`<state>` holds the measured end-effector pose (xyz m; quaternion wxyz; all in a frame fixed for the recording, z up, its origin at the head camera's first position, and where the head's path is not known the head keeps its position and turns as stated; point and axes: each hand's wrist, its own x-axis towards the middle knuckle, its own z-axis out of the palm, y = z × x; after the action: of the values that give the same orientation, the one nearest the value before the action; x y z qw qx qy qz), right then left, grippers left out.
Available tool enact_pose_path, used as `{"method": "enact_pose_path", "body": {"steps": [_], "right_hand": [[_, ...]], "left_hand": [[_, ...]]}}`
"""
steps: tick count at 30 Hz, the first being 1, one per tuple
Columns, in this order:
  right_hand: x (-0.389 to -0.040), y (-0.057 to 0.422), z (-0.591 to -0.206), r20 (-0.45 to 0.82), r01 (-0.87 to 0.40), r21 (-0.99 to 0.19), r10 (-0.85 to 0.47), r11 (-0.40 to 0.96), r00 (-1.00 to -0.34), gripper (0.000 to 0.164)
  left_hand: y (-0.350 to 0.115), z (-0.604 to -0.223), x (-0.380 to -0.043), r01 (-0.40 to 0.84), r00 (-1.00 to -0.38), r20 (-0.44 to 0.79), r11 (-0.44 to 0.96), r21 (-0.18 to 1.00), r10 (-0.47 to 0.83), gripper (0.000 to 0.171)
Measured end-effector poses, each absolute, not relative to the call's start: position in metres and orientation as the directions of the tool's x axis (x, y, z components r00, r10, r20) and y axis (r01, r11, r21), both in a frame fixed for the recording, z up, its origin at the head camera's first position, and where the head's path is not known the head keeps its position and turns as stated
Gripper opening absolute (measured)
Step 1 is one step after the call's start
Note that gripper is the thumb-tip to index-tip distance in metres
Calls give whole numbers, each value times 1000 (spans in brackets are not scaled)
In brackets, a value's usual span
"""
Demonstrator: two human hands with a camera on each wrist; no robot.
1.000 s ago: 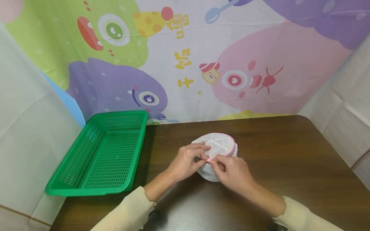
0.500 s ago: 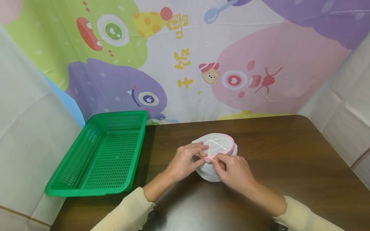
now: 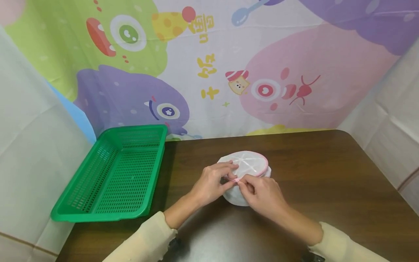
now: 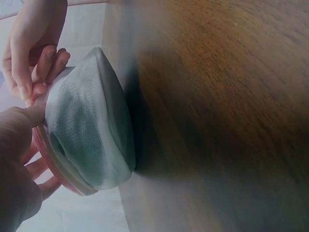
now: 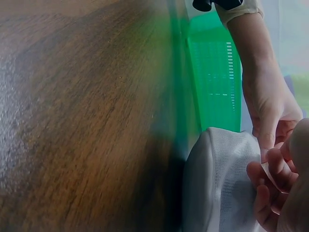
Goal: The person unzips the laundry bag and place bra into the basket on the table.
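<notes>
A round white mesh laundry bag (image 3: 247,165) with a pink zipped rim stands on the dark wooden table (image 3: 311,174). In the head view, my left hand (image 3: 212,182) pinches the rim at its near side, with the other fingers lying over the bag's top. Right beside it, my right hand (image 3: 263,193) pinches the pink edge between thumb and forefinger; any zipper pull there is hidden by the fingertips. The left wrist view shows the soft mesh side (image 4: 79,116) and pink rim (image 4: 50,159) with both hands meeting at it.
A green perforated plastic basket (image 3: 152,182) stands to the left of the bag, with nothing inside. Behind the table hangs a cloth (image 3: 209,120) printed with cartoon monsters. Pale panels (image 3: 29,120) flank the table on both sides.
The right hand shifts slightly right along the rim, then back left to the left fingertips. The bag's top moves a little to the right. Both hands keep their hold.
</notes>
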<state>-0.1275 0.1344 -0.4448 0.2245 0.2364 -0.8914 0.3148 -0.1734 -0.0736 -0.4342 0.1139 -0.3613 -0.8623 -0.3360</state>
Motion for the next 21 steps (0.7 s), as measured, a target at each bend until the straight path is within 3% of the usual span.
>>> {"method": "enact_pose_path", "body": {"steps": [21], "right_hand": [[-126,134,-443,526,-553,-457,-290,696,-800,36]], "left_hand": [[-75,-434,-173,703,-710,437,513,492,553,14]]}}
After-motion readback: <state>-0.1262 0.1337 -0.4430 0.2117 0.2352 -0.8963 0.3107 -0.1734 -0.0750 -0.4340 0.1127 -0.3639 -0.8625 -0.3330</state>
